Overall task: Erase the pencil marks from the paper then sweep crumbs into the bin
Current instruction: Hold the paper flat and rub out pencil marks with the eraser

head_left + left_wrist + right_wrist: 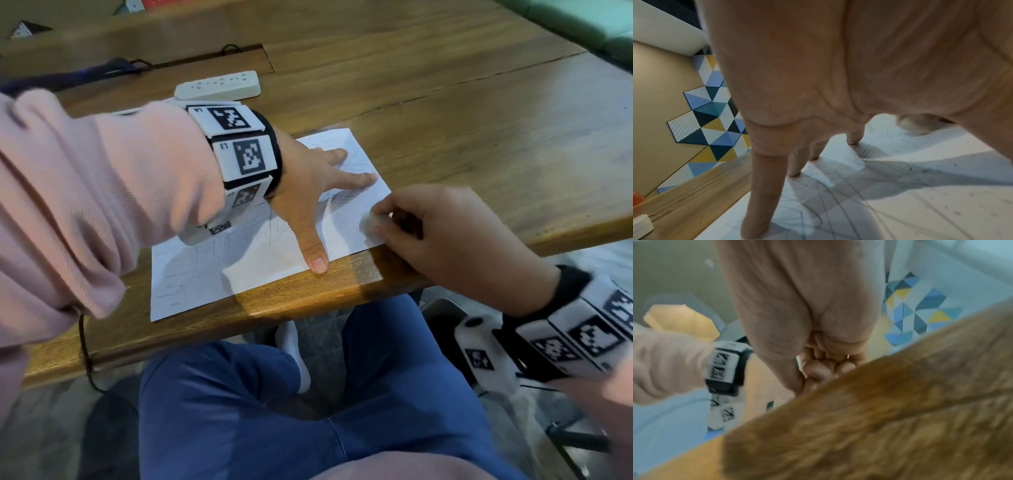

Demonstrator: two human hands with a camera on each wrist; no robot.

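A white sheet of paper with grey pencil lines lies at the near edge of the wooden table. My left hand lies flat on the sheet, fingers spread straight, pressing it down. In the left wrist view the fingers stand on the paper among pencil strokes and dark eraser crumbs. My right hand pinches a white eraser against the paper's right corner; the eraser shows blurred behind the thumb. In the right wrist view the curled fingers are partly hidden by the table edge.
A white power strip lies on the table beyond the paper, with a dark cable behind it. A chair base stands on the floor under my right wrist. My knees are below the table edge. No bin is in view.
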